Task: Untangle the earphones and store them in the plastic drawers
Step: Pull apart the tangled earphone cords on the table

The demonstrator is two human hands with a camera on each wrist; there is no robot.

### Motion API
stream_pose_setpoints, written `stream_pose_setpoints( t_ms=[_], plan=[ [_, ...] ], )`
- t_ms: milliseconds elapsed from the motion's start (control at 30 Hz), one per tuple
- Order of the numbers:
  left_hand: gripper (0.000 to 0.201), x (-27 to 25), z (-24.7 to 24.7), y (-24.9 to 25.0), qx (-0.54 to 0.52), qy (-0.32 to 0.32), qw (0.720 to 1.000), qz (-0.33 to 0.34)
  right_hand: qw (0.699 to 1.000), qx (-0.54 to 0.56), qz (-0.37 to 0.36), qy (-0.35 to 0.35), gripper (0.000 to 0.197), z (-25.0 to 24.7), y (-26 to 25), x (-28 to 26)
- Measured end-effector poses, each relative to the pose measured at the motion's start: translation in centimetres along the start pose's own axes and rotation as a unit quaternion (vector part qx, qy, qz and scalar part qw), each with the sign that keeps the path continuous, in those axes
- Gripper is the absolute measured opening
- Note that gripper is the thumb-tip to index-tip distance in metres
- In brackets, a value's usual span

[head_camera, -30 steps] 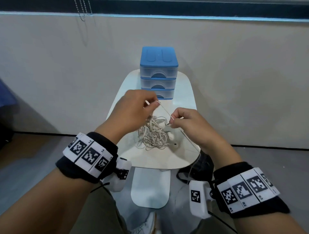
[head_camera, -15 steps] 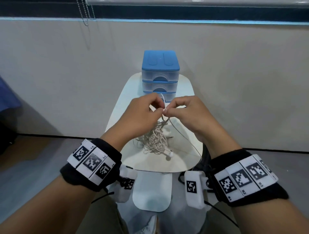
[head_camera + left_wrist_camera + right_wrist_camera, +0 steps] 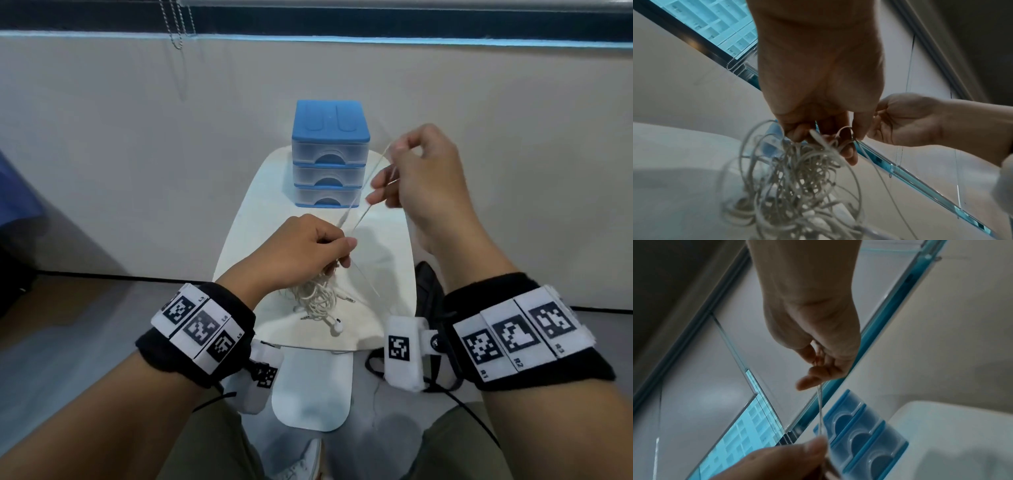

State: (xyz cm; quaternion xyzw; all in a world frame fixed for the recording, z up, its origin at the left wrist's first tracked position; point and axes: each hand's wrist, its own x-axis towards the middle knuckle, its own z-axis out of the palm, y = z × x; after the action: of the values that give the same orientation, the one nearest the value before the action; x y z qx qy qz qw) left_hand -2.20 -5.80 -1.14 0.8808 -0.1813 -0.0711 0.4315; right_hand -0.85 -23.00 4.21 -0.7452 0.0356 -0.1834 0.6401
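A tangled bundle of white earphones (image 3: 317,301) (image 3: 797,181) hangs from my left hand (image 3: 329,250) (image 3: 830,138), its lower loops and an earbud (image 3: 337,327) lying on the small white table (image 3: 383,274). The left fingers grip the top of the tangle. My right hand (image 3: 387,178) (image 3: 816,371), raised up and to the right, pinches a strand of cord (image 3: 356,219) (image 3: 820,410) stretched tight between the two hands. The blue-topped plastic drawers (image 3: 330,154) (image 3: 861,434) stand at the table's far end, all three closed.
A beige wall rises just behind the table. A black bag (image 3: 428,291) lies on the floor at the table's right. The table's white base (image 3: 310,390) and my shoe (image 3: 301,462) sit below its near edge.
The hands were together above the tangle. Now the right hand has pulled up and to the right, drawing a strand out, while the left has dropped lower holding the bundle.
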Motion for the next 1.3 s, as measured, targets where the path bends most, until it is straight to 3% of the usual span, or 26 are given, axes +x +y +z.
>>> stream_pose_setpoints(
  t_ms=[100,167,267,333,400,467,533,600,633,700,733,767,833,900,967,1000,1100,1233,1300],
  plan=[
    [0.03,-0.3,-0.4,0.4,-0.004,0.011,1.0,-0.008,0.984,-0.135,-0.099,0.061,0.013,-0.9,1.0,0.7],
    [0.028,-0.3,-0.7,0.7,-0.022,0.018,1.0,-0.01,0.973,-0.2,-0.111,0.024,0.031,-1.1,1.9,0.4],
    [0.027,-0.2,-0.9,0.9,-0.016,0.023,1.0,-0.002,0.958,-0.241,-0.124,-0.091,0.052,-1.3,2.9,-0.8],
    [0.028,-0.1,-0.9,0.9,-0.009,0.025,1.0,0.005,0.932,-0.274,-0.138,-0.191,0.038,-1.1,3.3,-1.5],
    [0.029,0.1,-1.0,0.8,-0.014,0.029,0.999,0.01,0.894,-0.343,-0.14,-0.252,0.006,-0.9,3.5,-1.9],
    [0.029,0.1,-1.2,0.7,-0.023,0.027,0.999,0.017,0.886,-0.358,-0.136,-0.26,0.02,-0.9,3.6,-1.8],
    [0.026,0.0,-1.3,0.4,-0.031,0.015,0.999,0.023,0.933,-0.253,-0.129,-0.221,0.026,-0.9,3.1,-1.5],
    [0.022,-0.2,-1.4,0.0,-0.025,-0.006,1.0,0.014,0.987,-0.062,-0.093,-0.111,0.024,-1.0,1.9,-1.0],
    [0.021,-0.2,-1.5,-0.3,-0.018,-0.019,1.0,0.007,0.995,0.061,-0.059,-0.048,0.023,-1.2,1.1,-0.8],
    [0.021,-0.4,-1.4,-0.8,-0.013,-0.036,0.999,-0.001,0.952,0.306,0.002,0.018,0.028,-1.8,-0.4,-0.7],
    [0.023,-0.4,-1.4,-1.0,-0.016,-0.036,0.999,0.0,0.929,0.368,0.022,0.031,0.03,-2.0,-0.9,-0.8],
    [0.027,-0.4,-1.4,-1.1,-0.02,-0.03,0.999,0.004,0.928,0.37,0.038,0.032,0.029,-2.0,-1.2,-0.8],
    [0.034,-0.3,-1.5,-0.9,-0.025,-0.009,0.999,0.017,0.971,0.235,0.044,-0.012,0.017,-1.9,-0.9,-0.9],
    [0.038,-0.1,-1.6,-0.5,-0.031,0.018,0.999,0.032,0.993,0.003,0.012,-0.12,0.013,-1.4,0.2,-1.3],
    [0.039,0.1,-1.7,-0.2,-0.043,0.046,0.997,0.043,0.952,-0.19,-0.022,-0.24,0.022,-1.2,1.3,-1.8],
    [0.038,0.2,-1.8,-0.2,-0.044,0.056,0.996,0.044,0.932,-0.237,-0.033,-0.274,0.027,-1.1,1.7,-2.1],
    [0.032,0.0,-1.7,-0.6,-0.037,0.037,0.998,0.04,0.918,-0.259,-0.041,-0.298,0.032,-1.2,2.1,-2.3],
    [0.011,-0.6,-0.9,-1.0,-0.012,-0.032,0.999,0.033,0.96,-0.151,-0.008,-0.234,0.035,-1.8,1.8,-1.7],
    [0.005,-0.8,-0.5,-1.0,0.027,-0.04,0.998,0.044,0.949,-0.185,-0.01,-0.255,0.03,-2.2,1.5,-1.6]
  ],
)
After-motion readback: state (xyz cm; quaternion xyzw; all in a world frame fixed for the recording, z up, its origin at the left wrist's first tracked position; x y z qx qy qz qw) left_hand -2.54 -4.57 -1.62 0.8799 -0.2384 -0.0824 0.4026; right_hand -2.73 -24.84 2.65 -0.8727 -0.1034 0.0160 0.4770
